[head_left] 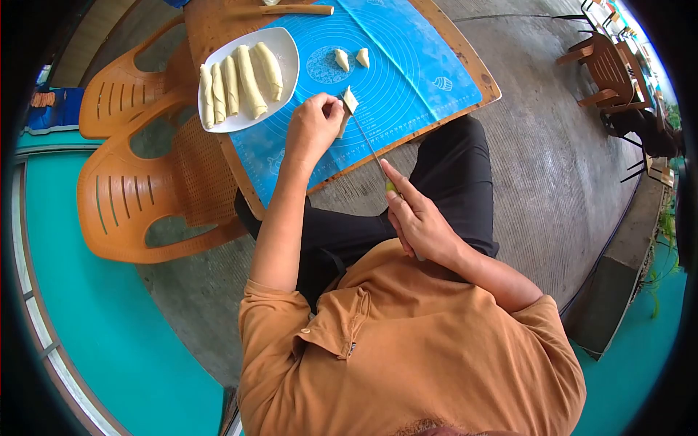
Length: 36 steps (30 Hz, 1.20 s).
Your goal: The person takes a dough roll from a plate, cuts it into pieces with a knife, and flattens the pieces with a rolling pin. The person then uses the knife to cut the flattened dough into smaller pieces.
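My left hand (311, 129) pinches a short roll of dough (342, 128) near the front of a blue printed baking mat (407, 94). In my right hand (422, 225) is a knife (368, 142), its green handle (390, 186) partly covered by my fingers. The thin blade points away from me, its tip end beside the dough. A cut dough piece (350, 99) lies just beyond my left fingertips, right at the blade. Farther up the mat sit two small dough pieces, a left one (342, 59) and a right one (363, 57).
A white plate (289, 51) with several long dough rolls (251, 81) stands at the table's left. A wooden rolling pin (298, 10) lies at the far edge. Orange plastic chairs (138, 185) stand left of the wooden table (488, 89); my legs are below its near edge.
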Tool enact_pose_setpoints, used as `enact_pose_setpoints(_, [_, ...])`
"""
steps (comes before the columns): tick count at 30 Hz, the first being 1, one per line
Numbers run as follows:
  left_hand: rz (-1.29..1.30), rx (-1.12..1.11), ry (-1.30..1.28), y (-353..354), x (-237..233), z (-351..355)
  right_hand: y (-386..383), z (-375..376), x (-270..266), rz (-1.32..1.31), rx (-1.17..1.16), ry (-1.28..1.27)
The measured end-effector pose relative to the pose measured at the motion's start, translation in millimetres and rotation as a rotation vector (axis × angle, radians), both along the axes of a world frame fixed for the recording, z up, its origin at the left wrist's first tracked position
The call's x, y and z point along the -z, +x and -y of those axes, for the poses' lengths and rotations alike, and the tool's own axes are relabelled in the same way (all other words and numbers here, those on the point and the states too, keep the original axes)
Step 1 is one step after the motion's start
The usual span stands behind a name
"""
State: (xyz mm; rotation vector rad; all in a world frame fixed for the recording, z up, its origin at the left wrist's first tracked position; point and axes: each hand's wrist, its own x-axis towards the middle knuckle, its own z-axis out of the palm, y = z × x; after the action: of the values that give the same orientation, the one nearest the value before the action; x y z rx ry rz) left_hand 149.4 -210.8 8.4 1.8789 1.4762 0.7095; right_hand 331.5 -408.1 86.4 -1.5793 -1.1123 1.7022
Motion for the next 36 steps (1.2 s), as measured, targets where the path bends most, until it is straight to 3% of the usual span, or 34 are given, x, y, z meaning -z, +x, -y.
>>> enact_pose_setpoints(15, [-0.011, 0.040, -0.220, 0.4, 2.6, -36.6, 0.7, -0.2, 2.3, -0.040, -0.007, -0.048])
enact_pose_setpoints(31, [-0.180, 0.069, -0.232, 0.1, -0.6, -41.2, 2.9, -1.7, 9.1, 0.030, -0.043, -0.047])
enact_pose_setpoints(36, [-0.044, 0.135, -0.225, -8.0, 5.7, -37.9, 8.5, -1.8, 9.8, 0.046, -0.020, -0.029])
